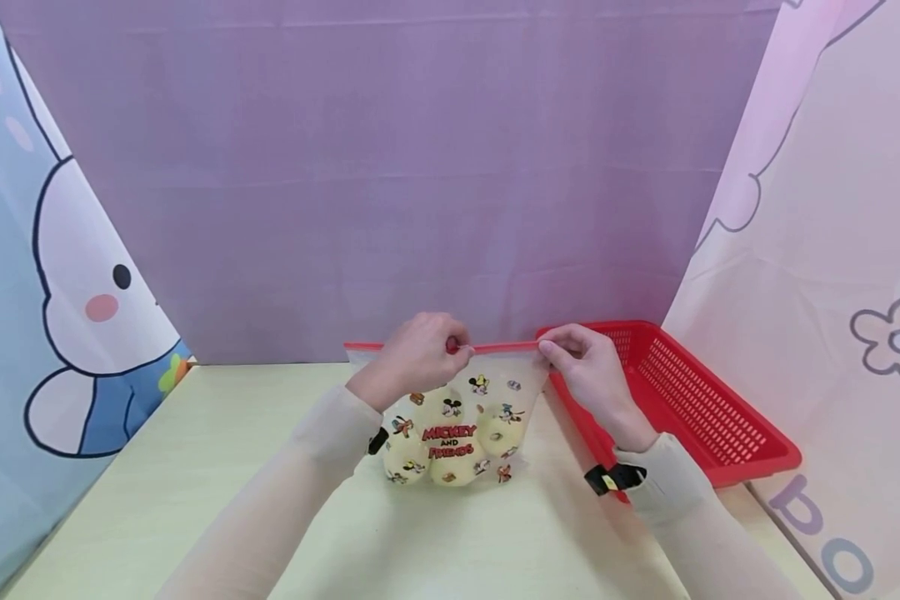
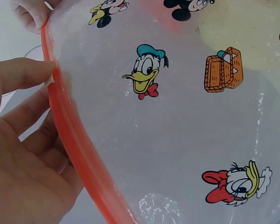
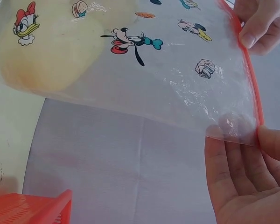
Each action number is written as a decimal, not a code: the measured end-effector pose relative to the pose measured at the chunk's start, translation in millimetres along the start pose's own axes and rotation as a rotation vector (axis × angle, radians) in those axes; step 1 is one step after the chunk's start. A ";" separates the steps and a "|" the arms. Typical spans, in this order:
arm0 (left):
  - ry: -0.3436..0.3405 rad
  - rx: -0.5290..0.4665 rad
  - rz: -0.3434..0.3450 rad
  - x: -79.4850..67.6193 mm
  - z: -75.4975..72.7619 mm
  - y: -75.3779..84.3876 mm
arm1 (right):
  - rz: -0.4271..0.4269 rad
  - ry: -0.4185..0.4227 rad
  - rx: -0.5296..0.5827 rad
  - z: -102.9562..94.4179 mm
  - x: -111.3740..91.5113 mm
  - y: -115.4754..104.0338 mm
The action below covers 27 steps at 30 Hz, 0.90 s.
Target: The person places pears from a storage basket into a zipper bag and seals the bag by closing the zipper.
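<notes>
A clear zip bag (image 1: pixel 450 408) printed with cartoon figures hangs upright over the table, its red zip strip (image 1: pixel 506 347) along the top. Several pale yellow round things (image 1: pixel 453 467) fill its lower part; their kind is hard to tell through the print. My left hand (image 1: pixel 422 354) pinches the zip strip near the middle. At the strip's right end, my right hand (image 1: pixel 587 367) pinches the corner between thumb and fingers. In the left wrist view the left hand's thumb and forefinger meet on the red strip. The right wrist view shows the other fingers behind the bag's corner.
A red plastic basket (image 1: pixel 727 479) with slotted walls stands on the right of the table, close beside the right forearm. The pale table (image 1: pixel 217 467) reaches to a purple cloth (image 1: pixel 390 183) at the back. Printed cloths hang at both sides.
</notes>
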<state>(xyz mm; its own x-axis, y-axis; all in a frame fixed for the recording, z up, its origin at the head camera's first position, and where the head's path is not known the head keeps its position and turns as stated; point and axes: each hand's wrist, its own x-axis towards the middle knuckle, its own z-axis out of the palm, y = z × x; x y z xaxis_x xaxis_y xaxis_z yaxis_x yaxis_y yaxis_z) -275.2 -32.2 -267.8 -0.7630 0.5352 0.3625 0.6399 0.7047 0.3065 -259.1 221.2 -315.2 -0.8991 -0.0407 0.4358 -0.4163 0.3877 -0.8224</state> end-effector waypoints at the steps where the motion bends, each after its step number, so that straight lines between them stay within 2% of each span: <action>1: 0.001 0.001 -0.002 0.0 0.1 -0.1 | 0.001 0.000 0.003 0.1 0.0 -0.2; 15: 0.023 0.018 -0.006 1.0 1.8 -1.5 | 0.007 0.012 0.028 0.3 0.3 0.6; 27: 0.049 0.032 0.010 -7.9 -4.5 -15.8 | -0.015 0.025 0.035 -2.0 1.8 6.5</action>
<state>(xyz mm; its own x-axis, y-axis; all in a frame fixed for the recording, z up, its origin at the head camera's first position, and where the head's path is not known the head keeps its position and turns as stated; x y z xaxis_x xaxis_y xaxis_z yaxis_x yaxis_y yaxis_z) -278.8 -49.6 -271.5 -0.7510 0.5189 0.4083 0.6433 0.7145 0.2751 -263.2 225.6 -319.0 -0.8892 -0.0227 0.4570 -0.4345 0.3545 -0.8279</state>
